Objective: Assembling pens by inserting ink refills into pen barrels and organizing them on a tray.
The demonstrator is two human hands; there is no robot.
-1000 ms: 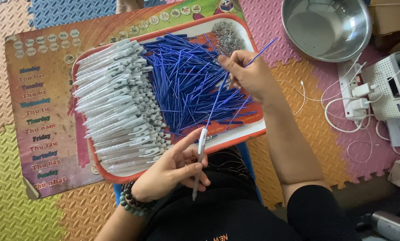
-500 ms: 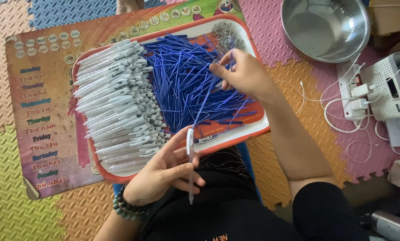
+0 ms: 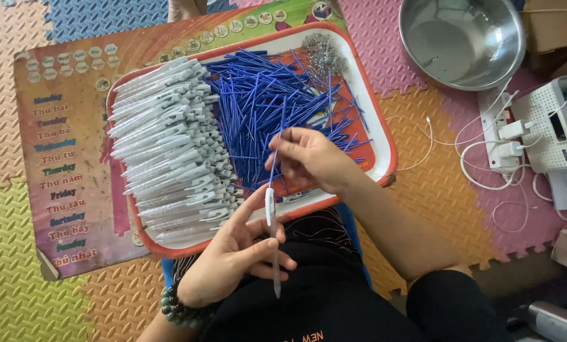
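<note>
My left hand [image 3: 233,259] grips a white pen barrel [image 3: 273,253], held upright over my lap with its open end up. My right hand [image 3: 312,158] pinches a thin blue refill [image 3: 276,149] whose lower tip meets the barrel's top opening. Both hands hover at the near edge of a red-rimmed white tray [image 3: 385,136]. On the tray lie a stack of white pen barrels [image 3: 169,145] at the left, a heap of blue refills [image 3: 264,101] in the middle and a small pile of metal springs [image 3: 324,54] at the far right corner.
The tray rests on a colourful printed board [image 3: 68,158] over foam puzzle floor mats [image 3: 18,278]. A steel bowl [image 3: 464,41] stands at the upper right. A white power strip [image 3: 505,136] with plugs, cables and a white box [image 3: 552,130] lie at the right.
My right hand has come back from the refill heap toward me with one blue refill. The left hand has raised the barrel to meet it.
</note>
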